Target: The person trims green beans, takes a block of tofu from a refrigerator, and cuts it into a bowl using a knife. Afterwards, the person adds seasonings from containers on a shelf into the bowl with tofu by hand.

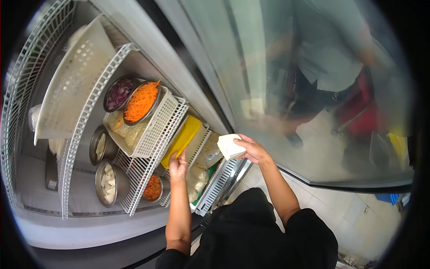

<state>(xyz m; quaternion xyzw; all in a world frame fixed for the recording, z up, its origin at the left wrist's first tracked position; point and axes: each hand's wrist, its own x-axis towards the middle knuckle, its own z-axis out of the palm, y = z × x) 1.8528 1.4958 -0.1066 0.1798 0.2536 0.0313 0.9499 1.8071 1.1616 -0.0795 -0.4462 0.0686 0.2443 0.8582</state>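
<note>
My left hand [178, 166] is at the near end of a yellow lid [184, 140] on a lower rack of an open fridge, its fingers closed on the edge. My right hand [251, 149] grips a stack of thin, pale square sheets [230, 146] in front of the shelves. Above the lid, a white basket [154, 127] holds pale food in a bag, with bowls of shredded carrot [142, 101] and sliced purple onion [118, 93] at its far end. Below the lid's rack are bags of pale food [197, 179].
Metal bowls with pale pieces [108, 184] stand on the wire shelf [130, 197]; a bowl of chopped red food [152, 188] is lower. A large white perforated basket [76, 89] is above. The glass door [286, 134] stands open at right, reflecting a person.
</note>
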